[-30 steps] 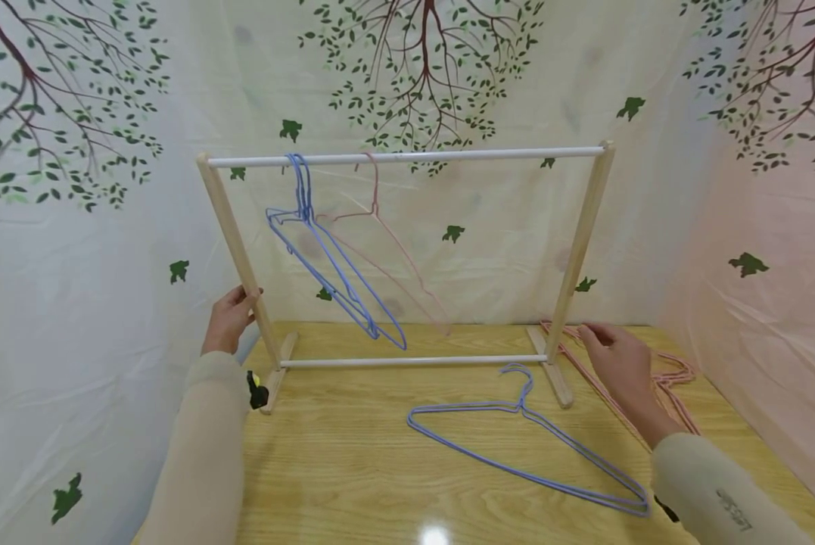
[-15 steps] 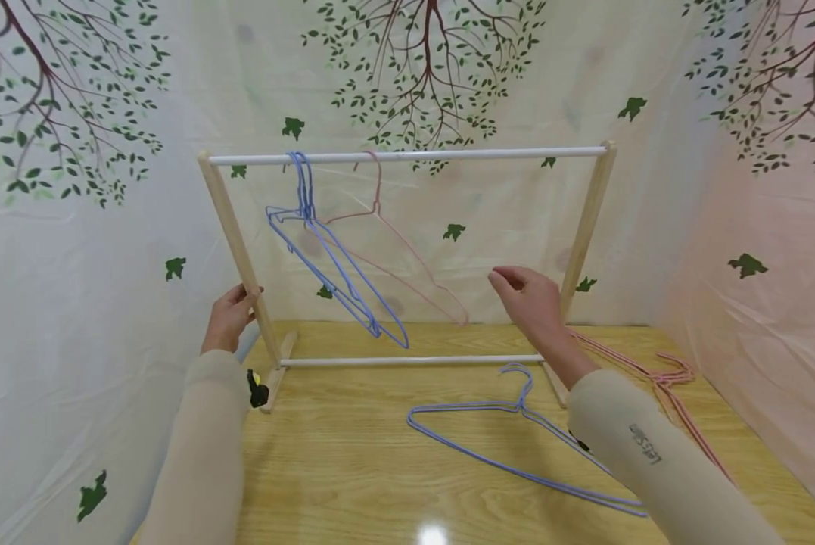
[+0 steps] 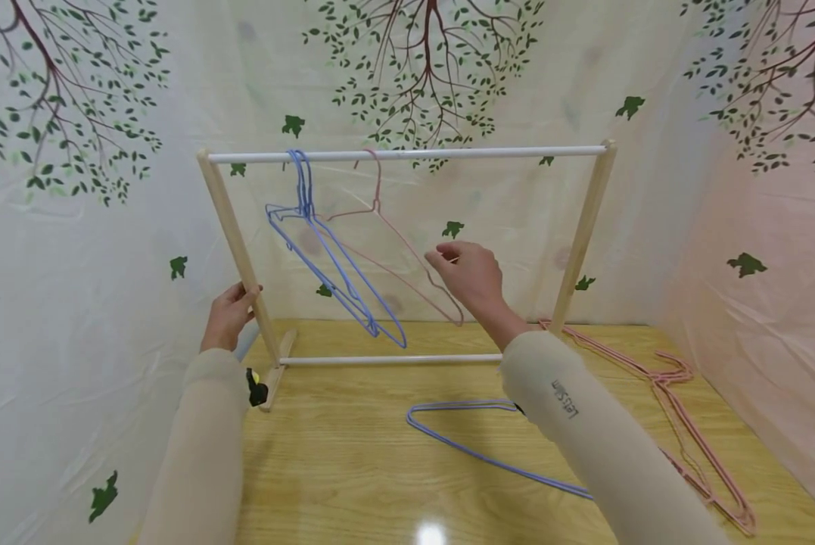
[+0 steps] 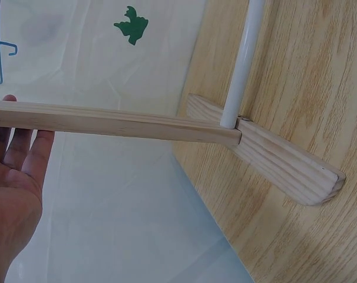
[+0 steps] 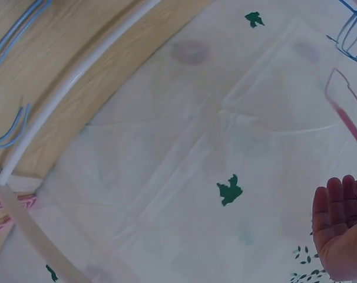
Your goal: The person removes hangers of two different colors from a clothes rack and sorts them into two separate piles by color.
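My left hand (image 3: 228, 318) grips the left wooden post (image 3: 242, 253) of a hanger rack; in the left wrist view its fingers pass behind that post (image 4: 125, 124). Blue wire hangers (image 3: 305, 206) hang bunched on the white top rod (image 3: 489, 153), toward the left. Beside them a single pink hanger (image 3: 376, 206) hangs at an angle. My right hand (image 3: 474, 276) is raised close to the pink hanger's right arm, holding nothing. In the right wrist view, a gap separates the right hand (image 5: 343, 227) from the pink hanger (image 5: 350, 126), and the fingers are extended.
Blue hangers (image 3: 485, 458) lie on the wooden table (image 3: 325, 469), partly hidden by my right sleeve. Several pink hangers (image 3: 662, 378) lie at the right, beyond the rack's right post (image 3: 587, 227). A white lower bar (image 3: 387, 360) joins the posts. Leaf-patterned cloth surrounds the table.
My right hand has moved left and up, from above the pink hangers on the table to beside the hanging pink one, which has swung slightly. The left hand stays on the post.
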The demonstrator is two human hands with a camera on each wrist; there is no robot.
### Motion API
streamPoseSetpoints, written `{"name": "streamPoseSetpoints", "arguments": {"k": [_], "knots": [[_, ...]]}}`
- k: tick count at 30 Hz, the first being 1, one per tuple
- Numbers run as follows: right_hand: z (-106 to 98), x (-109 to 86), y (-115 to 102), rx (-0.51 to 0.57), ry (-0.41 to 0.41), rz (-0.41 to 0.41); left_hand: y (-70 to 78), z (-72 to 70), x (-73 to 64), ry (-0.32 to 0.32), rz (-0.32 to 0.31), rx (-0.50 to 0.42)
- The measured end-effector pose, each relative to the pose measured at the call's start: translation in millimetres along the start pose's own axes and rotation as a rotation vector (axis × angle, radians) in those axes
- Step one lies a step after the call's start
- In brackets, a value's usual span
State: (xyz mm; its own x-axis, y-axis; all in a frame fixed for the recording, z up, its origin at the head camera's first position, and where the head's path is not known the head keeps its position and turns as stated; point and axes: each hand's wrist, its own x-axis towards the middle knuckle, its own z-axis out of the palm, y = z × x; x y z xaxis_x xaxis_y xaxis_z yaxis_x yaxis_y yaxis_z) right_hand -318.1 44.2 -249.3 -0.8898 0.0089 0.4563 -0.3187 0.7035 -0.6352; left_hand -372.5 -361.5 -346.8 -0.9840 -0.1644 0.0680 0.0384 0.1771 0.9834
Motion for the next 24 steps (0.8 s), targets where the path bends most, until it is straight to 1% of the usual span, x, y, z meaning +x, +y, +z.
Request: {"name": "streamPoseSetpoints", "arguments": {"k": [5, 10, 14, 17, 24], "knots": [[14.6, 4.1, -11.6, -0.051, -0.052, 0.048, -1.1, -0.5, 0.5, 0.012, -0.001, 0.004], [21.8, 3.8, -15.6, -0.082, -0.068, 0.042, 0.0, 0.7, 1.6, 0.023, -0.011, 0.001], [25.3, 4.0, -12.9, -0.089, -0.031, 0.029, -0.2, 0.9, 5.3, 0.015, -0.025, -0.004], [27.0, 4.6, -10.8, -0.093, 0.014, 0.016, -0.7, 0.7, 7.6, 0.009, -0.03, -0.007], [28.0, 7.7, -10.8, -0.076, 0.075, -0.012, -2.1, -2.1, 10.8, -0.01, 0.001, -0.007]]}}
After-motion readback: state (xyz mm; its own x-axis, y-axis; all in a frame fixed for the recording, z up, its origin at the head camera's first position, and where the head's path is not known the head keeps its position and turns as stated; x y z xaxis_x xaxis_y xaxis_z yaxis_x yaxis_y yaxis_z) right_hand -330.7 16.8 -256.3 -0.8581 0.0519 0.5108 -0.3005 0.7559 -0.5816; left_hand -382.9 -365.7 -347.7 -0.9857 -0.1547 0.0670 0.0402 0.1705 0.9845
